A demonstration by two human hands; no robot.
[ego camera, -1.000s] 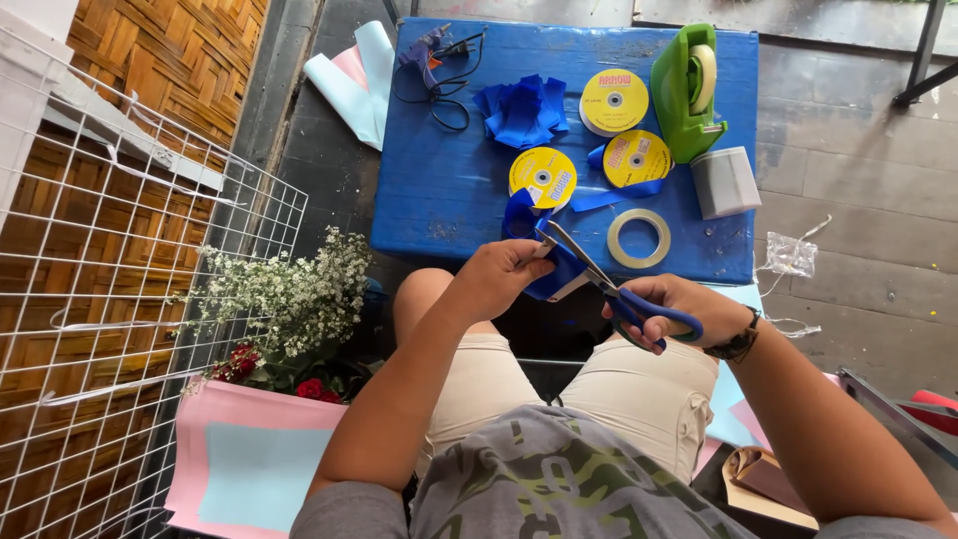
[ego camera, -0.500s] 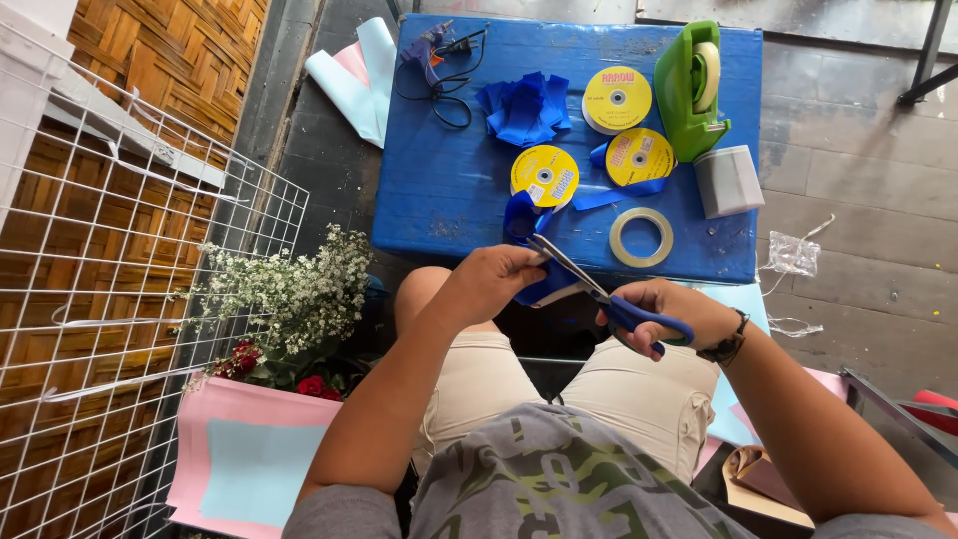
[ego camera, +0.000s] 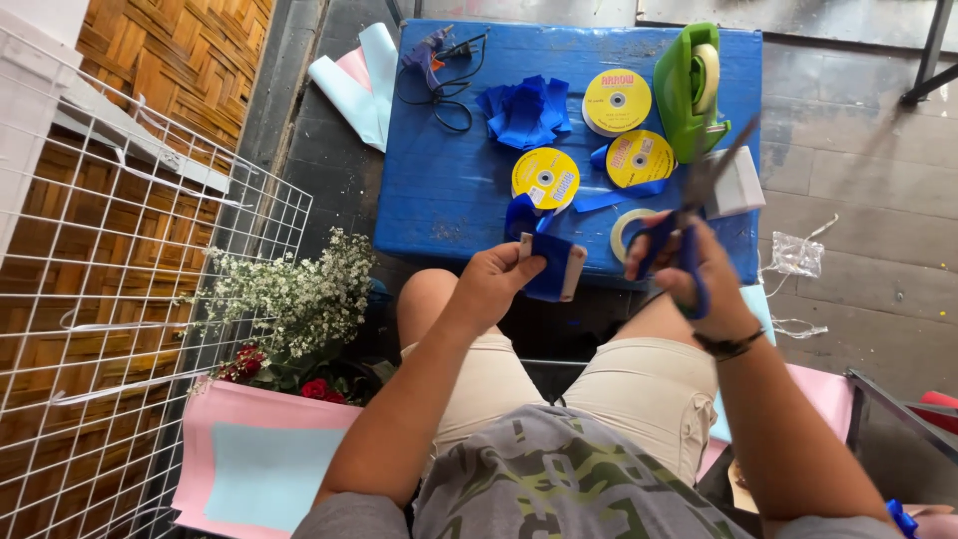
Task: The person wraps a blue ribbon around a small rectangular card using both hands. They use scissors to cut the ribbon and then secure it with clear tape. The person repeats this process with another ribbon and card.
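Blue ribbon piece (ego camera: 552, 268) is pinched in your left hand (ego camera: 491, 284), just off the near edge of the blue table (ego camera: 449, 180). Your right hand (ego camera: 699, 269) grips blue-handled scissors (ego camera: 689, 215), blades pointing up toward the green tape dispenser (ego camera: 691, 80) at the far right corner. Yellow ribbon spools (ego camera: 545, 178) sit mid-table.

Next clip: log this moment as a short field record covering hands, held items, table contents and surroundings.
left hand: holds a card wrapped in blue ribbon
right hand: grips blue-handled scissors, blades pointing up and away
table: blue table with three yellow ribbon spools, cut blue ribbon pieces, green tape dispenser, glue gun
floor left: white flowers, wire grid panel
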